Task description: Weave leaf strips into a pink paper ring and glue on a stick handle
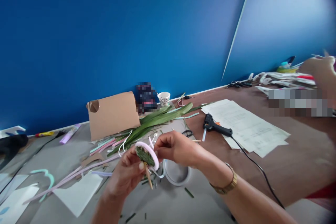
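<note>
My left hand [126, 176] is closed round a small craft piece [146, 155]: a round disc of woven green leaf strips edged with a pale pink strip, mounted on a thin wooden stick. My right hand [174, 147], with a gold watch on the wrist, pinches the pink strip at the disc's upper right edge. Both hands hover just above the grey work surface, over a roll of white tape [177, 174].
Long green leaves [157, 119] and pink and mint paper strips lie behind the hands. A folded cardboard piece [112, 113] stands at the back. A black glue gun [216, 127] with its cord rests on white papers [246, 126]. A paper cup [164, 98] sits by the blue wall.
</note>
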`<action>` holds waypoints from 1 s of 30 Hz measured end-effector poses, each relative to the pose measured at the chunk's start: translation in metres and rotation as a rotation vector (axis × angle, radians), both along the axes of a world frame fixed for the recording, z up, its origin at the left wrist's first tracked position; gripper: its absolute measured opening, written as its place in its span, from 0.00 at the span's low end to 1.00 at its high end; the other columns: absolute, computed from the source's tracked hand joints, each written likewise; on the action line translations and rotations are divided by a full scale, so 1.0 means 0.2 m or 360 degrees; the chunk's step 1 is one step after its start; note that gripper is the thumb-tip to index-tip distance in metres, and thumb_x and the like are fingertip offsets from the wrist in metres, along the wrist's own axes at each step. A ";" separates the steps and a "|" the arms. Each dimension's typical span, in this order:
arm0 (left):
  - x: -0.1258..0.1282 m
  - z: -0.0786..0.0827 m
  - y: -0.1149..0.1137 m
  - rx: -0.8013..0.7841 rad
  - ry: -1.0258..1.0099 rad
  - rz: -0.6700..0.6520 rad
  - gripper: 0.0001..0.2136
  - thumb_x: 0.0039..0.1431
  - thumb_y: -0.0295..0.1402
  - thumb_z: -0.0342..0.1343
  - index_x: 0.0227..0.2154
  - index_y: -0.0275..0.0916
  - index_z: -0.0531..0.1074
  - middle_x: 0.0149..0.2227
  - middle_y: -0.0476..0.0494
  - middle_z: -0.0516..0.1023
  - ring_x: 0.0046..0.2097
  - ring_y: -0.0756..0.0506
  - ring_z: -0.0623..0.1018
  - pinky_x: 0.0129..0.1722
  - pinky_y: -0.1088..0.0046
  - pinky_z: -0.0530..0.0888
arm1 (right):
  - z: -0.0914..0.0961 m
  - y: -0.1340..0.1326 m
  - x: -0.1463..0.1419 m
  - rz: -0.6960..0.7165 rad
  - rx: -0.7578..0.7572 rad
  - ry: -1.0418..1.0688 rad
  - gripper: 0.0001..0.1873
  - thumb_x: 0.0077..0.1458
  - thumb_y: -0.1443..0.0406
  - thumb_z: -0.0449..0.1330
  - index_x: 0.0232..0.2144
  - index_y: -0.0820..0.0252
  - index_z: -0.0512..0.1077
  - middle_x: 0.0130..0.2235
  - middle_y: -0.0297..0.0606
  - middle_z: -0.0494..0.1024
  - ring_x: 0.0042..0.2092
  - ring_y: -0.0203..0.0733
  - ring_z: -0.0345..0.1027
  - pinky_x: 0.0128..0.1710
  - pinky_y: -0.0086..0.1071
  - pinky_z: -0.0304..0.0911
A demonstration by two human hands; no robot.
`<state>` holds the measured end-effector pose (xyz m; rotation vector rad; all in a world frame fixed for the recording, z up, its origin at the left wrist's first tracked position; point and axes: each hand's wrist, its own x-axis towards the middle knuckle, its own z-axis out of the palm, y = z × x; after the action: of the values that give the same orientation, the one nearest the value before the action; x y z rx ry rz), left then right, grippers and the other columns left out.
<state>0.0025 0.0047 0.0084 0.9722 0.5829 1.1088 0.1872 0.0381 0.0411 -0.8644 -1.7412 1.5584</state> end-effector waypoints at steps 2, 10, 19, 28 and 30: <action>0.00 -0.02 0.00 -0.0022 0.0034 0.0015 0.11 0.44 0.30 0.68 0.33 0.39 0.78 0.26 0.49 0.77 0.29 0.52 0.76 0.28 0.80 0.72 | 0.01 0.00 0.01 -0.0002 0.0129 -0.0139 0.07 0.50 0.68 0.58 0.21 0.63 0.70 0.20 0.27 0.65 0.22 0.29 0.53 0.21 0.25 0.48; 0.00 0.01 0.01 -0.0126 -0.0151 0.0219 0.10 0.42 0.29 0.69 0.31 0.40 0.79 0.30 0.48 0.83 0.32 0.48 0.81 0.34 0.77 0.78 | -0.01 0.01 -0.01 -0.0132 -0.0067 0.0245 0.09 0.50 0.65 0.62 0.36 0.61 0.71 0.33 0.34 0.73 0.33 0.35 0.65 0.34 0.30 0.61; -0.01 0.02 0.06 -0.0425 -0.0592 0.0506 0.08 0.55 0.22 0.55 0.30 0.34 0.80 0.41 0.37 0.83 0.46 0.41 0.80 0.47 0.68 0.77 | -0.11 -0.07 -0.15 -0.0655 0.0400 -0.0060 0.03 0.49 0.67 0.60 0.26 0.59 0.68 0.29 0.33 0.72 0.32 0.38 0.63 0.32 0.31 0.57; 0.01 0.06 0.03 -0.0492 -0.0673 0.0509 0.10 0.57 0.22 0.52 0.31 0.36 0.79 0.43 0.37 0.82 0.50 0.41 0.78 0.48 0.66 0.76 | -0.22 -0.04 -0.21 -0.0528 -0.0082 0.0290 0.05 0.45 0.66 0.61 0.21 0.59 0.68 0.22 0.31 0.69 0.25 0.35 0.61 0.26 0.30 0.56; 0.00 0.06 0.03 -0.0452 -0.0736 0.0527 0.08 0.57 0.22 0.54 0.29 0.36 0.78 0.41 0.39 0.82 0.53 0.40 0.76 0.52 0.63 0.74 | -0.25 -0.01 -0.21 -0.0567 -0.0085 0.0374 0.08 0.45 0.62 0.61 0.22 0.59 0.67 0.21 0.30 0.67 0.24 0.35 0.59 0.25 0.30 0.56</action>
<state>0.0032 0.0115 0.0197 0.3577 0.5109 1.4445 0.1460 0.0367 -0.0090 -0.9194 -1.3044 1.4082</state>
